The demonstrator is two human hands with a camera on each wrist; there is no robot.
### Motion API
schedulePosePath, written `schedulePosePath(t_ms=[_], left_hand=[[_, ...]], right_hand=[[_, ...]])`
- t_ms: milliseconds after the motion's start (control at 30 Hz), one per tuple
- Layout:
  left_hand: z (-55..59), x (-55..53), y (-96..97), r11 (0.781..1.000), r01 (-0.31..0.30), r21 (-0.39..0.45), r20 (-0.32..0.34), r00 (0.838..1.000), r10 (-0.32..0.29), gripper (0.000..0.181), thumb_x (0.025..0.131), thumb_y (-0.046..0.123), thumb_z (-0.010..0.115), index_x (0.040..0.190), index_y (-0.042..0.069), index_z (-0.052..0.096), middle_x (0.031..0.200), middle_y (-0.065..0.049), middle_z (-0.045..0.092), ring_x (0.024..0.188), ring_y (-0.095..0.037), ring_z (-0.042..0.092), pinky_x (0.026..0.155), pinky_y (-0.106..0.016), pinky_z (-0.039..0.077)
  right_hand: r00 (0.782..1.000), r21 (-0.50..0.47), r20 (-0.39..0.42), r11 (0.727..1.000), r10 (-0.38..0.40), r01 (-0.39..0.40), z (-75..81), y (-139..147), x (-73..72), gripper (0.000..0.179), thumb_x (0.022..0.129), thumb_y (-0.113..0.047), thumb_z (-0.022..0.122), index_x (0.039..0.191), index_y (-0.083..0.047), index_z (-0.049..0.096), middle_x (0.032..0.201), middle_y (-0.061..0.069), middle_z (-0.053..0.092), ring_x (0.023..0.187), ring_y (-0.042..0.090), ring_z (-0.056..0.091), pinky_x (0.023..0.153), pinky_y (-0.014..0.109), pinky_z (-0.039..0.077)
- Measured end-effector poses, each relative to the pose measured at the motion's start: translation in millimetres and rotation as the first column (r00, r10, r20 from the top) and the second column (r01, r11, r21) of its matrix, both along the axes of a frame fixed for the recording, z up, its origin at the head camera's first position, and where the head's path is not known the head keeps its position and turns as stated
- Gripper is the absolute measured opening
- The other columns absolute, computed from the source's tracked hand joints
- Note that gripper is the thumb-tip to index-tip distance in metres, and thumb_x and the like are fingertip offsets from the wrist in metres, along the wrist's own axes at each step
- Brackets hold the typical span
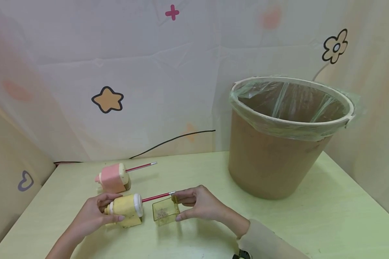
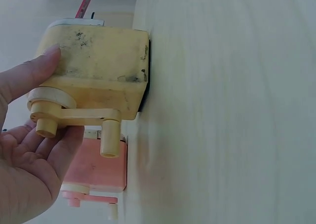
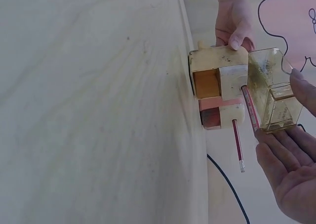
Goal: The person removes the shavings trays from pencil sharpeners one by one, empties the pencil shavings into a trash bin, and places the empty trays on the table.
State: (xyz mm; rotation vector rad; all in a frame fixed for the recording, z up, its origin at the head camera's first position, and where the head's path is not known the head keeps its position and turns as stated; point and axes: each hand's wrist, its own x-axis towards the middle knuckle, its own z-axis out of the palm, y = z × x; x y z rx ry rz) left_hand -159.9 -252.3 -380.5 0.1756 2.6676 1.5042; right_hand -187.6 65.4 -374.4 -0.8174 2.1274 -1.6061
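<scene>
From the lower left of the frame a bare forearm rises toward the centre, its left hand (image 1: 95,216) bent over the crank end of a yellow pencil sharpener (image 1: 124,208). The fingers grip it, the thumb on the near side and the others reaching round behind. From the lower right, out of a beige sleeve (image 1: 269,241), the right hand (image 1: 204,205) stretches inward and pinches a small clear tray (image 1: 166,211), thumb at the lower edge and the other fingers at the upper one, the gap between them no wider than the tray. The tray is raised off the bench (image 1: 194,162), just right of the sharpener and apart from it; it is boxy, see-through yellowish plastic with pale shavings (image 1: 162,214) inside. The sharpener is squarish, scuffed plastic with dark marks, a white round front, an open slot (image 3: 206,83) below and, in the left wrist view, a crank (image 2: 111,135) beside a ridged knob. A red pencil (image 1: 155,197) with a silvery end juts from the front toward the right hand; whether it touches the fingers I cannot tell. Farther back, at left of centre, a pink sharpener (image 1: 111,178) stands on the pale, faintly grained bench with another red pencil (image 1: 141,167) in it. At the right is a tapered brown bin (image 1: 275,162), a thin, crinkled clear liner (image 1: 288,133) folded over its pale rim. Behind everything hangs a creased, pale cloth (image 1: 168,79) printed with a star and a flower.
</scene>
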Motion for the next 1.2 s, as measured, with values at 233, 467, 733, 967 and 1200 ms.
schedulePosePath(t_ms=[233,467,733,967,1200], left_hand=[[3.1,-0.1,1.5,1.000,0.011,-0.010,0.002,1.000,-0.011,0.067,0.065,0.012,0.081,0.121,-0.007,0.049,0.114,-0.020,0.059,0.089,-0.013,0.060,0.072,-0.024,0.049],[2.0,-0.1,0.7,1.000,0.007,-0.001,0.014,1.000,-0.007,0.068,0.064,0.011,0.081,0.121,-0.007,0.049,0.114,-0.019,0.059,0.090,-0.015,0.059,0.071,-0.025,0.049],[0.6,-2.3,-0.2,1.000,0.016,-0.001,0.009,1.000,-0.016,0.068,0.064,0.011,0.082,0.121,-0.007,0.049,0.113,-0.020,0.060,0.090,-0.016,0.060,0.070,-0.025,0.049],[0.7,-1.5,0.8,1.000,0.011,-0.013,0.007,1.000,-0.011,0.068,0.063,0.011,0.082,0.120,-0.007,0.050,0.112,-0.019,0.060,0.091,-0.019,0.060,0.070,-0.025,0.049],[2.4,-1.0,0.4,1.000,0.012,-0.027,-0.003,1.000,-0.012,0.066,0.063,0.012,0.082,0.118,-0.007,0.051,0.110,-0.018,0.061,0.092,-0.019,0.059,0.071,-0.025,0.048]], right_hand=[[1.000,-0.009,-0.005,1.000,0.000,-0.001,5.7,1.7,1.1,0.054,0.072,-0.007,0.076,0.121,0.001,0.056,0.118,0.013,0.060,0.106,0.021,0.058,0.092,0.028,0.043],[1.000,-0.021,0.001,1.000,-0.011,0.011,17.2,4.0,2.5,0.056,0.071,-0.007,0.077,0.122,0.001,0.055,0.118,0.015,0.059,0.107,0.022,0.058,0.092,0.030,0.043],[0.998,0.005,-0.046,0.999,-0.035,0.036,35.5,4.5,5.1,0.056,0.071,-0.010,0.078,0.122,-0.001,0.056,0.118,0.012,0.060,0.106,0.022,0.059,0.091,0.030,0.044],[0.994,0.005,-0.097,0.999,-0.052,0.053,53.4,6.6,6.6,0.055,0.071,-0.010,0.078,0.121,0.000,0.057,0.118,0.013,0.060,0.104,0.020,0.060,0.091,0.029,0.044],[0.981,0.011,-0.183,0.998,-0.064,0.067,71.6,10.8,6.3,0.056,0.072,-0.014,0.078,0.122,0.000,0.056,0.118,0.012,0.060,0.104,0.021,0.060,0.090,0.031,0.045]])
